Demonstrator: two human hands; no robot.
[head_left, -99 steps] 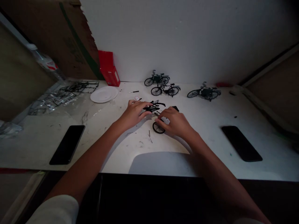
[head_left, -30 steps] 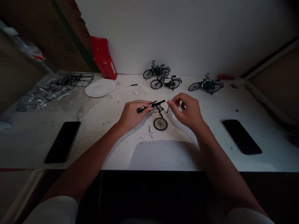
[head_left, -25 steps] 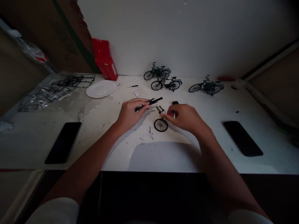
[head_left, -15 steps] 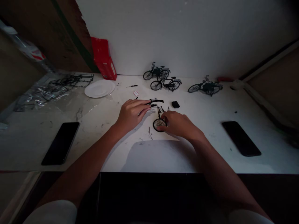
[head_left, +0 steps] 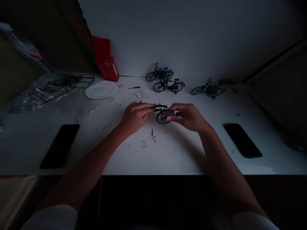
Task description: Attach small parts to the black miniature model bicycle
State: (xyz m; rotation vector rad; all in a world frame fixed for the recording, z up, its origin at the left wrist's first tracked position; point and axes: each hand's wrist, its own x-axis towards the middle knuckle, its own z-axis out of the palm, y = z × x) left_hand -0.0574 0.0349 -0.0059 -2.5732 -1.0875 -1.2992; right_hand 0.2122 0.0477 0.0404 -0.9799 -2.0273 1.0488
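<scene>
The left hand point(head_left: 134, 115) pinches a black bike frame point(head_left: 161, 106) between thumb and fingers at center, its grasp closed, while the right hand point(head_left: 190, 117) holds a spoked wheel point(head_left: 162, 117), tilted and blurred, between thumb and fingertips by the right end of that part; whether wheel and metalwork touch cannot be told. Just below center, thin pins point(head_left: 153, 138) lie on the white table point(head_left: 139, 159). Above the hands, a card point(head_left: 138, 95) and a screwdriver point(head_left: 134, 87) lie to the right of a white plate point(head_left: 99, 90). Two small bikes point(head_left: 168, 86) stand close together at upper center, a third bike point(head_left: 209, 89) to their right. One phone point(head_left: 59, 147) lies at lower left, another phone point(head_left: 242, 140) at right. A red box point(head_left: 105, 60) stands at upper left, near black sprues point(head_left: 78, 80) and clear wrap point(head_left: 56, 95).
</scene>
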